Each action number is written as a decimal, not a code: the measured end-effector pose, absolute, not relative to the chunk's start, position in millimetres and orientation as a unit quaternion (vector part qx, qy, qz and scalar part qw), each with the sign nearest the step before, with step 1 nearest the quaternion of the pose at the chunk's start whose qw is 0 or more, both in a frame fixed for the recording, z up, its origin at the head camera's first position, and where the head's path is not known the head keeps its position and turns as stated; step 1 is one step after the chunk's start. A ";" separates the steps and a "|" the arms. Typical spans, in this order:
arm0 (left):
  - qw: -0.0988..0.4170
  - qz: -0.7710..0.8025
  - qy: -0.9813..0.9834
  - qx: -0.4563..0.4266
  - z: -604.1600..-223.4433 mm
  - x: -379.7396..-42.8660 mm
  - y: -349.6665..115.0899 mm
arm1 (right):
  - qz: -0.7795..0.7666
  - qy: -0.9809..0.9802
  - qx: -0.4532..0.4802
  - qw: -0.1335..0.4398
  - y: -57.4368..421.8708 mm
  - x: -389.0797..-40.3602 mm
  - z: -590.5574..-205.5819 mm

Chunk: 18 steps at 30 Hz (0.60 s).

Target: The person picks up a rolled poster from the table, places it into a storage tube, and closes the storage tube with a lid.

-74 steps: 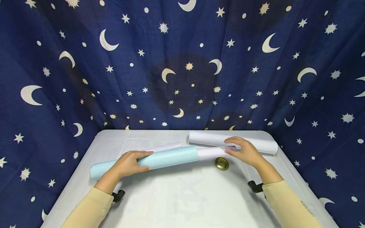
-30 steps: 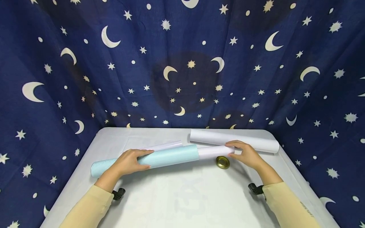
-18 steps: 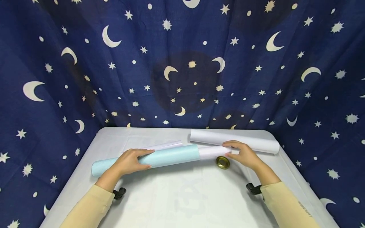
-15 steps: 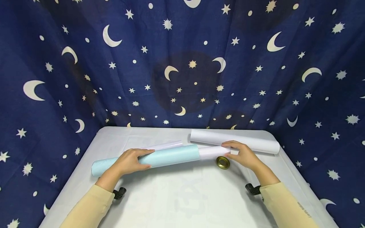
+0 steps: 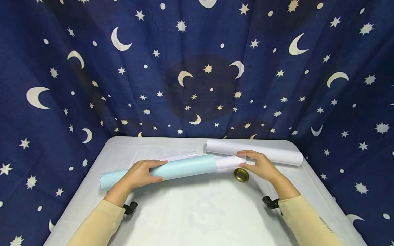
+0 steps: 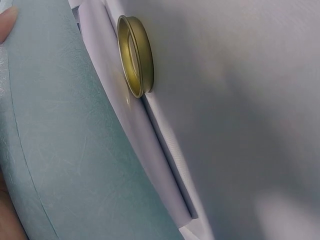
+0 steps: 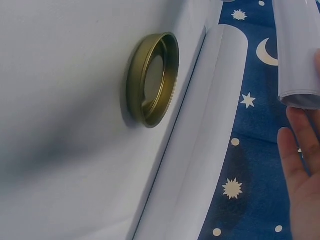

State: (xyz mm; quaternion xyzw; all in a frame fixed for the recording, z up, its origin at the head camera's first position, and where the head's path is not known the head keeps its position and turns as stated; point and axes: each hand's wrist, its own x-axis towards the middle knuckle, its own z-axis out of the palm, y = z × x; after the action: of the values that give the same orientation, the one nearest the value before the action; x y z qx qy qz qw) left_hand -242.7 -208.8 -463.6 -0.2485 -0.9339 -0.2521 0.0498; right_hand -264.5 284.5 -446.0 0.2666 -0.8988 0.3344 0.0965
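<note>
Gripping blue tube [image 5: 187, 167] near its middle with left hand [image 5: 140, 175], thumb in front, fingers behind. Holding outer end of inner roll [image 5: 226, 162] lightly with right hand [image 5: 260, 166], thumb and fingers on opposite sides. Partly inside blue tube's right end, just behind lid [image 5: 241, 175] on desk [image 5: 184, 218]; back roll [image 5: 280, 155] farther back.

Handling, inner roll: probably light, springy, slick. Hollow at outer end, so likely easy to crush or crease. Best held close to blue tube's mouth, low pressure, wrapped around; avoid pressing on rim alone, could buckle. Fine to clamp blue tube harder, looks stiffer.
</note>
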 end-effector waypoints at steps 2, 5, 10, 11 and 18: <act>0.049 -0.252 -0.934 -0.248 -464.4 -242.7 -208.2 | 0.338 -0.894 0.276 0.104 281.7 -264.6 -445.8; 0.049 -0.253 -0.934 -0.247 -465.2 -242.3 -207.6 | 0.352 -0.882 0.293 0.113 277.0 -265.9 -446.8; 0.050 -0.257 -0.934 -0.245 -464.9 -241.8 -206.0 | 0.362 -0.875 0.300 0.117 270.4 -266.7 -448.8; 0.049 -0.258 -0.934 -0.244 -464.8 -241.7 -205.7 | 0.363 -0.875 0.299 0.117 269.4 -266.4 -449.0; 0.049 -0.252 -0.936 -0.242 -464.1 -241.8 -204.1 | 0.364 -0.876 0.296 0.110 263.6 -265.1 -449.8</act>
State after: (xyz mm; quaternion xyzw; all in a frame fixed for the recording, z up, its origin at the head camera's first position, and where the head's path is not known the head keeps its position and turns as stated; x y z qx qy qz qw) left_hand -241.8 -204.1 -464.1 -0.2423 -0.9357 -0.2518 0.0489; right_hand -265.1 263.6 -449.8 0.2958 -0.8761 0.3645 0.1097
